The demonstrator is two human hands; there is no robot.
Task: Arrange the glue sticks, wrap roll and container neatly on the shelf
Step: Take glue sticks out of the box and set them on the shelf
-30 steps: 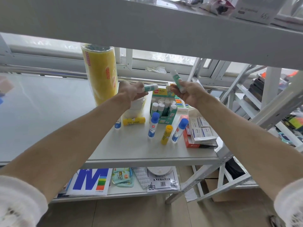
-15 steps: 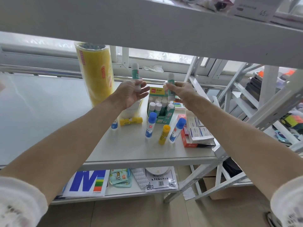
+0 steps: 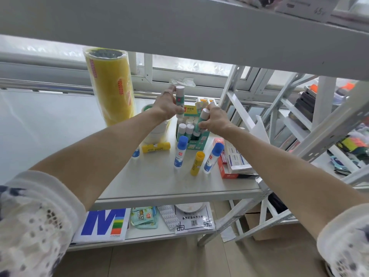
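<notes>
My left hand (image 3: 166,105) grips a green glue stick (image 3: 180,98) upright above the green display box (image 3: 196,139). My right hand (image 3: 216,121) holds a second green glue stick (image 3: 201,121), tilted, its lower end among the white-capped sticks in the box. On the shelf (image 3: 159,180) in front stand two blue-capped glue sticks (image 3: 180,152) (image 3: 213,157) and a yellow one (image 3: 197,163). Another yellow glue stick (image 3: 156,147) lies flat by a white container (image 3: 157,134). The tall yellow wrap roll (image 3: 110,86) stands upright at the left.
Red and white small boxes (image 3: 234,162) are stacked at the shelf's right edge. A shelf board (image 3: 179,31) hangs low overhead. The lower shelf holds a blue-lettered pack (image 3: 101,222) and packets. White rack frames (image 3: 279,120) stand to the right.
Both hands have come down toward the display box. The right hand's stick has dropped from upright in the air to tilted into the box; the left stick stays upright.
</notes>
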